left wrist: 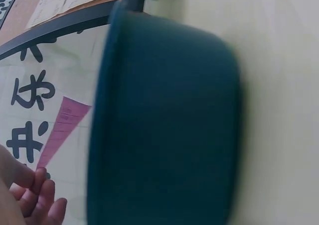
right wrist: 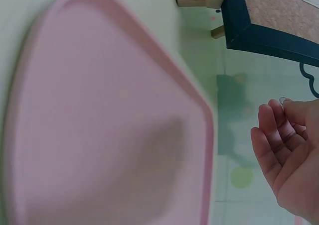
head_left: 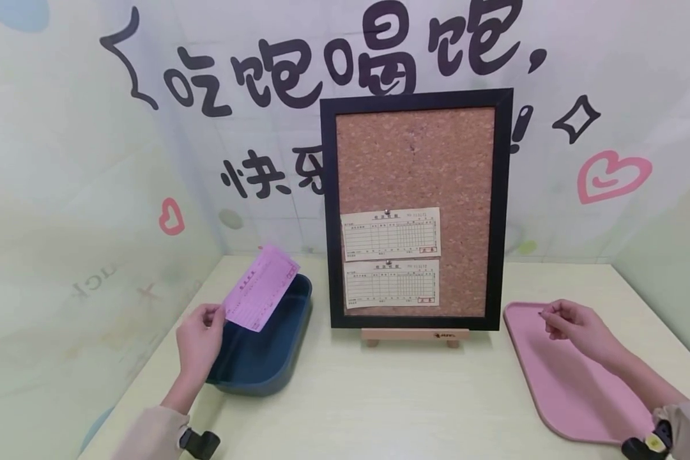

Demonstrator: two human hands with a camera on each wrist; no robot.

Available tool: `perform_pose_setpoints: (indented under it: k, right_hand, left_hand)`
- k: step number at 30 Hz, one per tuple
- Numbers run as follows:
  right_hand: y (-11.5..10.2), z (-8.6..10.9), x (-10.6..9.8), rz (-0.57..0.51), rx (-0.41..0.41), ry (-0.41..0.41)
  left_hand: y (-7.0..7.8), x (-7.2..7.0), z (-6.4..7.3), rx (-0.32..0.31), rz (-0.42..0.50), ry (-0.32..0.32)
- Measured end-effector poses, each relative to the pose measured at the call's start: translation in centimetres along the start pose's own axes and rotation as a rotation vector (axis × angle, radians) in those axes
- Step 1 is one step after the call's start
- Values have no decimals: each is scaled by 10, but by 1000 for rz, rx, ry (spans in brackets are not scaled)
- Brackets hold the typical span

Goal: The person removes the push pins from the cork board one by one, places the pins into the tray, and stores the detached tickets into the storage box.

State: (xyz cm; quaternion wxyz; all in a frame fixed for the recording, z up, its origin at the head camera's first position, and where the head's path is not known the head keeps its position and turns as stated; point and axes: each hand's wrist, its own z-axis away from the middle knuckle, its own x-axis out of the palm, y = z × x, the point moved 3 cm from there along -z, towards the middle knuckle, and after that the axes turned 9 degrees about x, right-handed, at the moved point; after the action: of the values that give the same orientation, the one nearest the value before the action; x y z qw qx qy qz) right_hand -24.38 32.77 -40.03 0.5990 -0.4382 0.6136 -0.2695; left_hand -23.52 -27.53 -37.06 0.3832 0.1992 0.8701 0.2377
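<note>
In the head view, my left hand (head_left: 198, 342) pinches a corner of a pink receipt slip (head_left: 261, 289), holding it tilted over the dark blue bin (head_left: 253, 358). The left wrist view shows that slip (left wrist: 64, 128) nearly edge-on beyond the bin's wall (left wrist: 169, 120). Over the pink tray (head_left: 575, 383), my right hand (head_left: 583, 332) pinches a small silvery thumbtack (right wrist: 282, 100) between thumb and forefinger, mostly hidden by the fingertips. Between the hands stands a black-framed corkboard (head_left: 416, 166). Two cream receipt slips, an upper one (head_left: 391, 235) and a lower one (head_left: 391, 284), are tacked to its lower left.
A small wooden easel (head_left: 415, 334) supports the corkboard on the pale table (head_left: 402, 402). Behind it hangs a printed backdrop (head_left: 253, 140) with dark lettering and pink hearts. The bin stands left of the board, the tray to its right.
</note>
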Motion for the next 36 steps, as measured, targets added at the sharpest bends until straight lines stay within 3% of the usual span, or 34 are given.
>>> perform_pose_setpoints:
  k: [6,16,28,36]
  right_hand:
    - [13,8,8,38,-29,12]
    - [33,20,15,125,205,-73]
    - [52,27,16,28,237,-304]
    - [57,22,17,93,214,-328]
  left_hand:
    - [-7,2,19,-37,-46,-63]
    - [-8,11,32,-14,-60,-57]
    - [-6,27,39,-4,-139,-281]
    - [-9,27,38,-49,-173,-389]
